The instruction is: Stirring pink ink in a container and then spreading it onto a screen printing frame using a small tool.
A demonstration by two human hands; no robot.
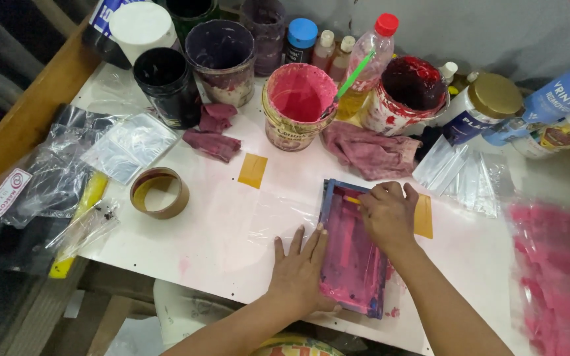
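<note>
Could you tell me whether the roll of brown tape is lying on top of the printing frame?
No, the roll of brown tape lies on the white table, well apart from the blue printing frame under both hands.

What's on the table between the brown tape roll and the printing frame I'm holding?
In the head view, only bare white table lies between the tape roll and the frame.

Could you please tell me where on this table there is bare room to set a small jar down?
The free patch lies between the tape roll, the yellow patch and the left hand. The back row around the pink paint pot is crowded, and plastic bags fill the right.
</note>
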